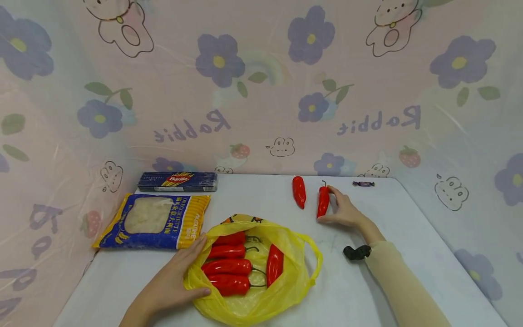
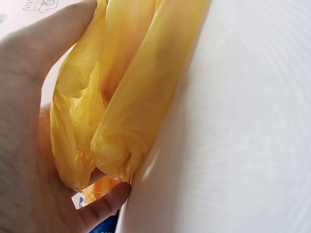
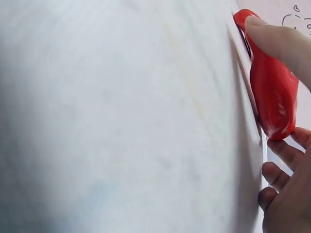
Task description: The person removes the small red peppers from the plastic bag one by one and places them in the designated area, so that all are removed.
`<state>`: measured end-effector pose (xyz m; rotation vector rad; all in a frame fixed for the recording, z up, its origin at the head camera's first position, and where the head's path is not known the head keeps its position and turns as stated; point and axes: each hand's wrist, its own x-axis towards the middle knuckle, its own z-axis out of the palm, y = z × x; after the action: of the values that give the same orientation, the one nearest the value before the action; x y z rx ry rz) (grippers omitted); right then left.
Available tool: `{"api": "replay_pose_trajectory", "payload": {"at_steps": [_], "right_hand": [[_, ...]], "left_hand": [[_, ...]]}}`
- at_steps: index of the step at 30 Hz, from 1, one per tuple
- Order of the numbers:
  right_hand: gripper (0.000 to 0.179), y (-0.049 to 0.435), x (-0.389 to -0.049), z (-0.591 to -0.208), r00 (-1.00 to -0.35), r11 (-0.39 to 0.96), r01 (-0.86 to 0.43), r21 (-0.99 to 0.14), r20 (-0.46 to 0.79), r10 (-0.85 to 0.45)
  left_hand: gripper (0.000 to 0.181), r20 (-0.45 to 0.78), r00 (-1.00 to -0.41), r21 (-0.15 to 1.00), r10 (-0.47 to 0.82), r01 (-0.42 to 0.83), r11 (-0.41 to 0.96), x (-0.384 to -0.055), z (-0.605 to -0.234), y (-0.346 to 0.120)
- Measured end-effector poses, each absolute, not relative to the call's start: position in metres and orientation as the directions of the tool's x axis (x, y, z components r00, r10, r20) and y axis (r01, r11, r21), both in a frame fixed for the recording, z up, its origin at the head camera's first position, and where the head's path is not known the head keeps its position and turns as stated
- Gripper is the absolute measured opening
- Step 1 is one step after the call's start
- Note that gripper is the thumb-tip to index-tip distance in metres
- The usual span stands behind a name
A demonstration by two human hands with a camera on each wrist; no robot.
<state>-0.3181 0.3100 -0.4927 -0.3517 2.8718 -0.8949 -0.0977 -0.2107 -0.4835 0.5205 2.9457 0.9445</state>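
A yellow plastic bag point(image 1: 296, 286) lies with its mouth spread, several glossy red chili peppers point(image 1: 229, 267) inside it. My left hand point(image 1: 173, 281) grips the bag's left side, thumb at the near rim and fingers toward the far side. In the left wrist view the bag's yellow film point(image 2: 141, 97) fills the curve of that hand. Toward the back right, my right hand point(image 1: 347, 211) pinches another red chili pepper point(image 1: 323, 201) lengthwise, thumb at the tip and fingers at the stem end. Left of it a loose red chili pepper point(image 1: 299, 192) lies on the table.
A blue and yellow pasta bag point(image 1: 149, 221) lies at the left, with a dark blue spaghetti box point(image 1: 177, 181) behind it. One small wrapped candy point(image 1: 363, 184) sits near the table's point(image 1: 408, 254) back edge. Patterned cloth walls point(image 1: 261, 100) enclose the back and sides.
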Motion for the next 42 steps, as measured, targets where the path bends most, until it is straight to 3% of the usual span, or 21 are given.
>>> {"api": "replay_pose_trajectory", "payload": {"at_steps": [5, 14, 23, 28, 42], "right_hand": [[0.119, 0.307, -0.313, -0.490, -0.977, 0.776, -0.158, -0.610, -0.017, -0.212], [0.086, 0.277, -0.298, -0.494, -0.998, 0.654, 0.038, -0.755, 0.008, 0.068], [0.066, 0.253, -0.299, -0.498, -0.983, 0.637, 0.041, -0.770, 0.082, 0.162], [0.050, 0.251, -0.305, -0.501, -0.947, 0.603, 0.072, -0.795, 0.134, 0.291], [0.049, 0.248, -0.313, -0.504, -0.884, 0.527, 0.157, -0.835, 0.120, 0.453]], "left_hand": [[0.113, 0.085, -0.946, 0.565, 0.311, 0.303, 0.767, -0.097, -0.483, -0.211], [0.114, 0.100, -0.945, 0.558, 0.311, 0.313, 0.769, -0.097, -0.485, -0.213], [0.114, 0.090, -0.949, 0.567, 0.303, 0.299, 0.768, -0.097, -0.483, -0.213], [0.114, 0.085, -0.948, 0.569, 0.306, 0.298, 0.766, -0.097, -0.483, -0.212], [0.114, 0.074, -0.947, 0.579, 0.311, 0.295, 0.760, -0.098, -0.482, -0.210]]}}
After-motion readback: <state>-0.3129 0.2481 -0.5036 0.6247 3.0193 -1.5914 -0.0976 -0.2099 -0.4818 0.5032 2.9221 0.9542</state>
